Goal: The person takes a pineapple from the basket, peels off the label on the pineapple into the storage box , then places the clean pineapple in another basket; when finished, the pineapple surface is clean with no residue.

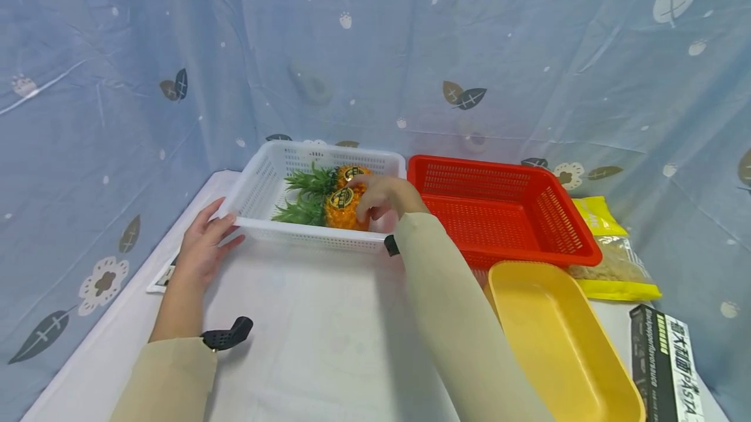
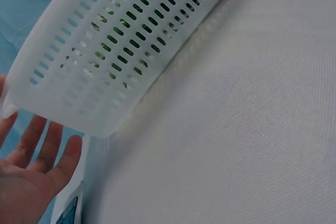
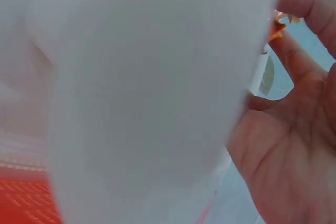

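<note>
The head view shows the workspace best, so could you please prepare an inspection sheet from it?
Surface: table covered in white cloth.
Job's things: white slotted plastic basket, holding two orange pineapples with green leaves.
Clutter: red perforated plastic basket; yellow rectangular plastic tray; yellow-and-clear plastic bag; black-and-white pasta box; small white item, partly hidden by the left arm.
Hands: left hand touches the white basket's near left corner; right hand is at the pineapples, grip unclear.
Cables: nothing seen.
Surroundings: blue leaf-patterned fabric curtain.
</note>
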A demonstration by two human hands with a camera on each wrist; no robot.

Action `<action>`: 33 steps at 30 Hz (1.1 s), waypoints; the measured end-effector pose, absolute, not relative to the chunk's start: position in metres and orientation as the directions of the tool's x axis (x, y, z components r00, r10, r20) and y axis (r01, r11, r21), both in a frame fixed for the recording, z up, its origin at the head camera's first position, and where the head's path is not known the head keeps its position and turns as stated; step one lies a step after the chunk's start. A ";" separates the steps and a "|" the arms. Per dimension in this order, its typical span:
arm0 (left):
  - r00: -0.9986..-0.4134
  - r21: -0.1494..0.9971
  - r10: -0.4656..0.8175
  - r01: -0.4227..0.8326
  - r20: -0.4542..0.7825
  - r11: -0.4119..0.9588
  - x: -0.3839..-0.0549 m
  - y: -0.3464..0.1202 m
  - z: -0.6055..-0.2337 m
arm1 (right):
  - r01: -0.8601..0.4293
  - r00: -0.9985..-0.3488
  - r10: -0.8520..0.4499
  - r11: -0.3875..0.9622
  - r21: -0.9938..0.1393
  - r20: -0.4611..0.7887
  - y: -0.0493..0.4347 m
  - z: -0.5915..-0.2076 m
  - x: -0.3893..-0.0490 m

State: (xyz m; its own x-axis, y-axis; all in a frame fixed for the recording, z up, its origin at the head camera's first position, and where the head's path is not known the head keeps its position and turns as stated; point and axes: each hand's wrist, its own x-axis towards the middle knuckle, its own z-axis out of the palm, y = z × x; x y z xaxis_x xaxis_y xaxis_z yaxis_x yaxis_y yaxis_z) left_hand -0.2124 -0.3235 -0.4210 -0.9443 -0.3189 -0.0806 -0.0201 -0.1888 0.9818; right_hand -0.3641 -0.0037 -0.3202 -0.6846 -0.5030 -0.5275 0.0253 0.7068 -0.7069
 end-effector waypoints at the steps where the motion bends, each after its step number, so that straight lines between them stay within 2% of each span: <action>1: -0.944 0.982 -0.319 -0.022 -0.083 -0.190 -0.213 -0.324 -0.421 | 0.029 -0.691 -0.506 0.695 -0.719 -0.517 -0.003 -0.320 -0.365; 5: -0.944 0.981 -0.319 -0.026 -0.087 -0.191 -0.213 -0.325 -0.422 | 0.027 -0.690 -0.537 0.650 -0.759 -0.485 -0.003 -0.322 -0.366; 17: -0.944 0.982 -0.318 -0.033 -0.093 -0.188 -0.211 -0.324 -0.426 | -0.004 -0.700 -0.565 0.614 -0.789 -0.436 0.004 -0.332 -0.369; 33: -0.940 0.981 -0.326 -0.039 -0.100 -0.189 -0.213 -0.322 -0.422 | 0.073 -0.710 -0.579 0.506 -0.859 -0.401 0.019 -0.328 -0.370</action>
